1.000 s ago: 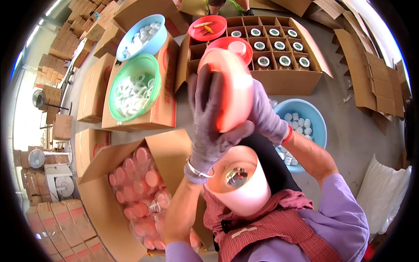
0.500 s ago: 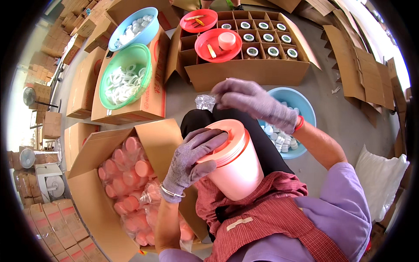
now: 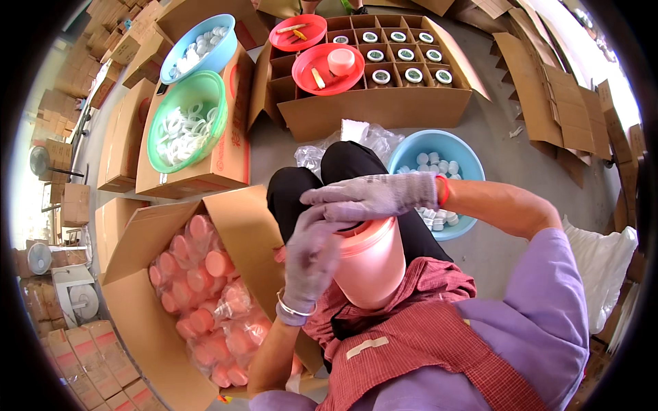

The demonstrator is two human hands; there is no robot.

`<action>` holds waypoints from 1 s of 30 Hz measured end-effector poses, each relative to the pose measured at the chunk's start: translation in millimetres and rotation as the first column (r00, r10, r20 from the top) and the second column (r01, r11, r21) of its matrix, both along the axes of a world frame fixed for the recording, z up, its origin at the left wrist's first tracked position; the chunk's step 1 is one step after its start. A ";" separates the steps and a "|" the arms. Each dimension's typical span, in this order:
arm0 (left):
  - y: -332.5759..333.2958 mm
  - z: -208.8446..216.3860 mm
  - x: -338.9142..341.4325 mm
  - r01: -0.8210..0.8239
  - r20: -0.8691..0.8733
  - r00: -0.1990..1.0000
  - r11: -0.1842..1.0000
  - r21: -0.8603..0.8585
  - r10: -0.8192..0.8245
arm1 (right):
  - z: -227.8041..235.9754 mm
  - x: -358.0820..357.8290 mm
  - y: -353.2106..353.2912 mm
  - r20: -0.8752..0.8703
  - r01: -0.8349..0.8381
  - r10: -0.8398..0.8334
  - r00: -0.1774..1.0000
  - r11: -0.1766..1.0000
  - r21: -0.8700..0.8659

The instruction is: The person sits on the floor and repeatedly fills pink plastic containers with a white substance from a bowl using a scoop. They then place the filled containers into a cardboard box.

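A large pink plastic canister stands in my lap, slightly tilted, with its round rim partly covered by my hands. My left hand, in a grey-purple knit glove, is at the left side of its top, smeared by motion. A small bit of pink shows beyond its fingers; I cannot tell what it belongs to. My right hand, gloved alike, stretches flat across the top, with its fingertips over the left hand's fingers. A dark gap shows just under the right palm. Whether the lid sits fully on the canister is hidden.
To my left, an open carton holds bagged pink jars. Beyond it, a green basin of white rings and a blue basin sit on cartons. Ahead is a divided carton with lidded jars and red bowls. A blue tub holds white caps.
My right hand has come down and left onto the canister's top. My left hand has shifted off the lid's middle toward its left side. The clear plastic beyond my knees shows more.
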State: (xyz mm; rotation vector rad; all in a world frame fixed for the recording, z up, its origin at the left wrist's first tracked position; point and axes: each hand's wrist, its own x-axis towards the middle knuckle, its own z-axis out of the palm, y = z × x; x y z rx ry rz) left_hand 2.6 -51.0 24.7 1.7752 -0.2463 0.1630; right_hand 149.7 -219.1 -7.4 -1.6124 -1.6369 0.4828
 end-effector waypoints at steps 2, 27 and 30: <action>-7.5 -7.9 -4.8 -0.212 -0.090 0.977 0.908 -0.361 0.192 | 39.8 -13.0 -21.1 -0.183 0.123 -0.167 0.969 0.965 -0.232; -19.5 -54.5 -49.2 0.062 -0.322 0.940 0.983 -0.173 -0.116 | 52.0 -78.9 -82.4 -0.109 0.474 -0.494 0.862 0.865 -0.165; -19.2 -34.3 -41.1 -0.312 -0.583 0.801 0.926 -0.214 0.135 | 54.7 -54.0 -93.5 0.026 0.501 -0.505 0.862 0.860 0.095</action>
